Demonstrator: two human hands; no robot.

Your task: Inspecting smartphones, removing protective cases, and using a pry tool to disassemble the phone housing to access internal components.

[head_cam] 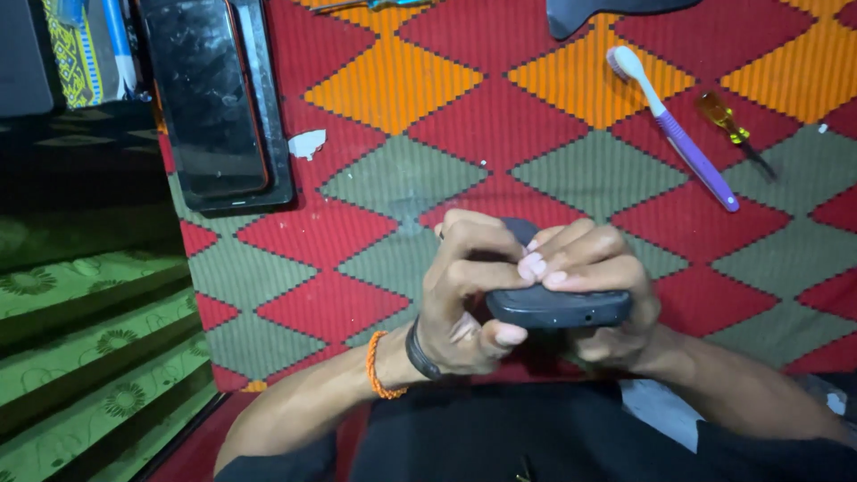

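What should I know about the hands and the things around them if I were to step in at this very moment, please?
Left hand: gripping the left end of a small dark grey plastic phone.
Right hand: wrapped round its right end, fingertips pressing on the top edge.
The phone is held edge-on above the red, orange and grey woven mat.
On the mat: a large black smartphone upper left, a purple and white toothbrush and a yellow-handled screwdriver upper right.
Done: the phone looks closed; no opened part shows.
Left: tools untouched.

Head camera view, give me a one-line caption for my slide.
Both hands, left hand and right hand, hold a small dark phone above a diamond-patterned mat, toothbrush and screwdriver nearby.
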